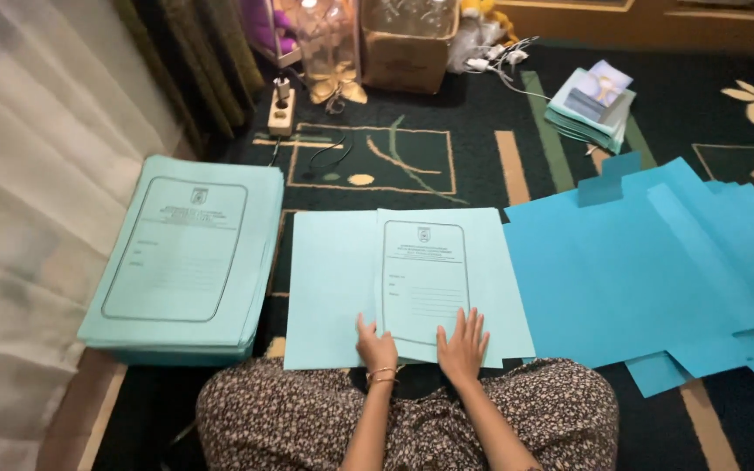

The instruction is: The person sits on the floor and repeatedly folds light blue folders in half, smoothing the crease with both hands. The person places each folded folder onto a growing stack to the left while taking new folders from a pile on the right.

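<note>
At the far left a pale curtain [19, 174] hangs down to the floor. Just beside it sits a thick stack of light green folders [187, 262], squared up, the top one printed with a framed form. Behind the stack, a power strip [281, 109] lies on the dark patterned carpet [482, 131], near a cardboard box [407, 52].

In the middle, right in front of the person's lap, an open light green folder [333, 288] lies flat on the carpet. The left hand [377, 347] rests on its lower edge, fingers loosely curled and gripping nothing; a bracelet shows at the wrist. The right hand [462, 344] lies open and flat, fingers spread, pressing on the printed front flap [425, 279], which is folded over the open folder.

To the right, touching the folder's edge, a loose spread of brighter blue sheets [656, 270] overlaps across the floor. Further back, well apart from them, a small pile of folders [588, 109] lies with papers on top
</note>
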